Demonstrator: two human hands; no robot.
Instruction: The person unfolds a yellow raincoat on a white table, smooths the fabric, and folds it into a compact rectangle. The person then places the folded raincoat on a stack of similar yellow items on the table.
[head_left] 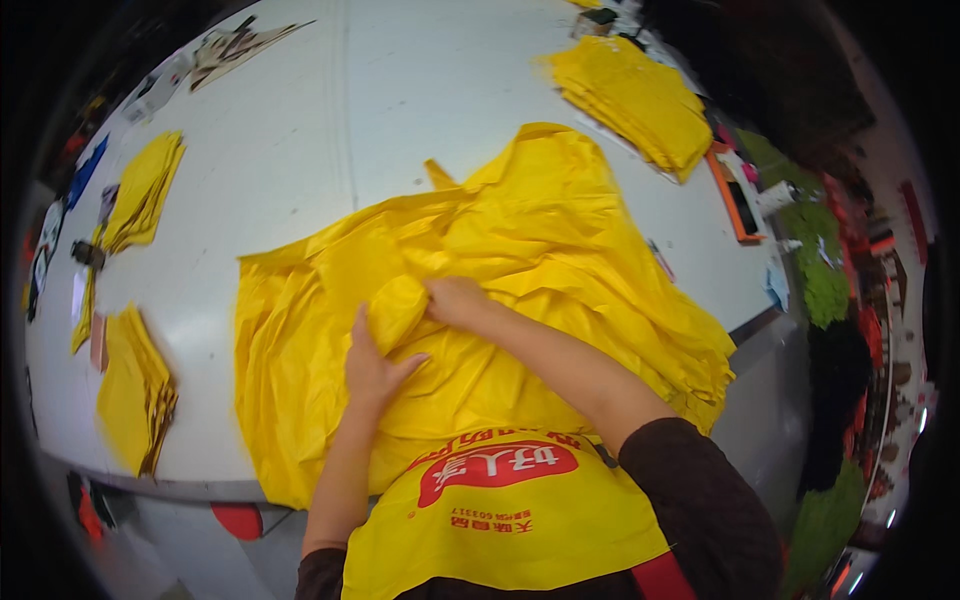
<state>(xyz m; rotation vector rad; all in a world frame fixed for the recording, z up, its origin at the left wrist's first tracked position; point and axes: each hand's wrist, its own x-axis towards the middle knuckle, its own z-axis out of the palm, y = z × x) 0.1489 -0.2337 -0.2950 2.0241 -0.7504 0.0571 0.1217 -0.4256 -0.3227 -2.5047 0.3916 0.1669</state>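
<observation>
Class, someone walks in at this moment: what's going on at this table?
A person's right hand grips a raised fold of large, rumpled yellow material, while the left hand is against the fold, thumb spread. The material lies bunched at the near side of a pale table. A folded yellow stack lies at far right.

Orange tray (pixel 728 198) near green fabric (pixel 818 262)

Right hand (pixel 455 301): fingertips hidden by a fold of the yellow fabric (pixel 398 305)
Yellow apron (pixel 560 545): cut off by the lower edge
Left sleeve (pixel 322 575): cut off there too
Black object (pixel 88 254) at left: too small to identify
</observation>
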